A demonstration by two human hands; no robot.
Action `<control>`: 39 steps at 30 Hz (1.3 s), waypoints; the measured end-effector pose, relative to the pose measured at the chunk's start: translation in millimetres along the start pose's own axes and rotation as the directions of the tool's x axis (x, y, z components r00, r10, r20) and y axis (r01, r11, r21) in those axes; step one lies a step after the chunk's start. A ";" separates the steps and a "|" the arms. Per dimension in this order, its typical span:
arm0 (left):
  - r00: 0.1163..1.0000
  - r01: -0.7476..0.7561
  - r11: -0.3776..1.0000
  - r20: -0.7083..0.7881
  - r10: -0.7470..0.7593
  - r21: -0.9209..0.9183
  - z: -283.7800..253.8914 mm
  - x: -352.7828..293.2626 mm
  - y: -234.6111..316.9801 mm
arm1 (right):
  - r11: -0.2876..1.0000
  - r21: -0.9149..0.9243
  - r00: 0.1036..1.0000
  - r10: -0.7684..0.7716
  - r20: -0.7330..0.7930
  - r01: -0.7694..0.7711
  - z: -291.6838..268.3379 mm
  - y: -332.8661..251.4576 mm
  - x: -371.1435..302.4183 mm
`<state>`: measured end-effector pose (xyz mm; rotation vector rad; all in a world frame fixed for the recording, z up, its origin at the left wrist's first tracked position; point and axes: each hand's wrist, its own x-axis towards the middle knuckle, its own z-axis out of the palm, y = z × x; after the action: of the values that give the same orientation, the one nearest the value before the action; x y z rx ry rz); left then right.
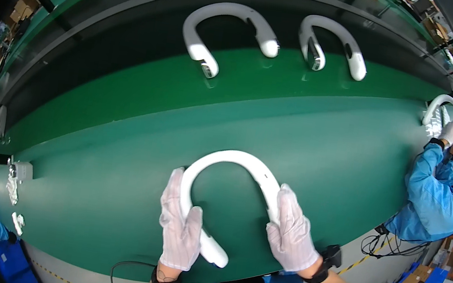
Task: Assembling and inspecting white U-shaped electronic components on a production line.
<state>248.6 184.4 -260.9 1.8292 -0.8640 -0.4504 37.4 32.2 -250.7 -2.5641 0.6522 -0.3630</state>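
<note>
A white U-shaped neckband device (234, 157) lies low over the green bench top, its curve pointing away from me. My left hand (180, 222), in a thin white glove, grips its left arm with the thumb on the inner side and the fingers along the outside. That arm's rounded end shows below the hand. In a matching glove, my right hand (292, 230) is closed around the right arm and hides its end. Dark bands are around both my wrists.
Two similar devices, one wider (233, 10) and one narrower (335, 23), lie on the green belt beyond the bench. At far right a person in blue (434, 191) handles another white device (444, 98). White scraps (18, 222) and a small box (22, 171) sit at left.
</note>
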 end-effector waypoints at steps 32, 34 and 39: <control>0.938 -0.146 0.923 0.345 0.016 0.355 -74.5 35.0 -18.5 | 0.881 0.365 0.945 -0.327 0.014 0.300 47.2 -23.6 146.4; 0.961 -0.149 0.896 0.275 0.031 0.418 -77.4 23.1 -21.9 | 0.922 0.239 0.951 -0.308 -0.029 0.306 28.3 -34.4 155.9; 0.798 -0.520 0.783 0.519 0.304 0.340 -122.0 -32.8 25.5 | 0.640 0.739 0.954 0.298 0.012 -0.209 -31.1 -27.5 128.0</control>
<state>296.8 280.8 -190.2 1.9002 -1.7976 -0.3850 145.9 -22.6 -193.0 -1.6519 0.7119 -0.5439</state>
